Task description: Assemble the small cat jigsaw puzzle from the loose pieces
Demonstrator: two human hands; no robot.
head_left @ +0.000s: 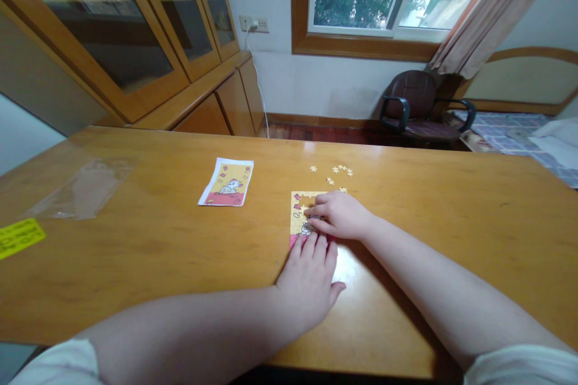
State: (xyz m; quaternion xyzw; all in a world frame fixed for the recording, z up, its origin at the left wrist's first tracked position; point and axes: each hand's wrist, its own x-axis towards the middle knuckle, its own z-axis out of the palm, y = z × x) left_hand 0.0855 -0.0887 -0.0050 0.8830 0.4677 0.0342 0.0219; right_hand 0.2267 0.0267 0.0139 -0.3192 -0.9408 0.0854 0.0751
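A partly covered jigsaw puzzle (294, 219) with yellow and pink areas and a white cartoon animal lies flat on the table in front of me. My left hand (311, 280) rests palm down, its fingers stretched onto the puzzle's lower edge. From the right, my right hand (341, 215) reaches over the puzzle with fingers extended, the fingertips touching its middle beside a pale piece-shaped patch (303, 209). Its palm hides the puzzle's right part. Beyond the hands lie several loose puzzle pieces (335, 169), one of them a puzzle piece (343, 189) close to my right knuckles.
Left of the puzzle lies a picture sheet (230, 183) with a similar cartoon on the wooden table (180, 252). Farther left are a clear plastic bag (90, 186) and a yellow label (20, 237). A cabinet (180, 90) and an office chair (415, 102) stand beyond the table.
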